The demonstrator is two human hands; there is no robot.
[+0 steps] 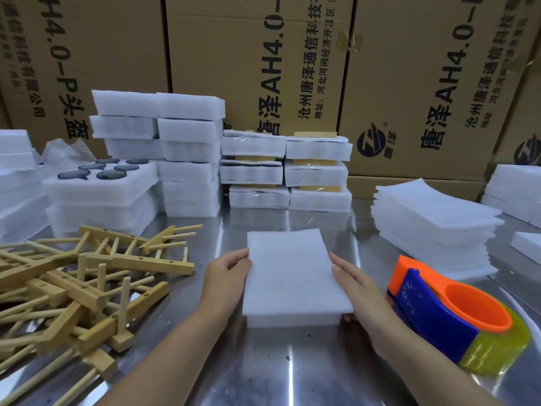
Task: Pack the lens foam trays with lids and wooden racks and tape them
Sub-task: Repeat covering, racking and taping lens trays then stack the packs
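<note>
Two hands hold a white foam lid (292, 271) on a foam tray (292, 320), which sits on the steel table (292, 376) midway between its left and right edges and toward the near edge. The left hand (228, 273) pinches the lid's left edge. The right hand (361, 291) lies along its right edge, with fingertips tucked under the near right corner, so both are clamped on the lid. Toward the left edge lies a jumbled pile of wooden racks (82, 282). Near the right edge an orange and blue tape dispenser (448, 315) lies on its side, and beyond it is a stack of lid sheets (433, 227). Along the far edge stand taped packs (287, 171). Plain foam tray stacks (187, 148) stand to their left, and toward the far left corner is an open tray with dark lenses (102, 174). Cardboard boxes (257, 68) rise behind them.
</note>
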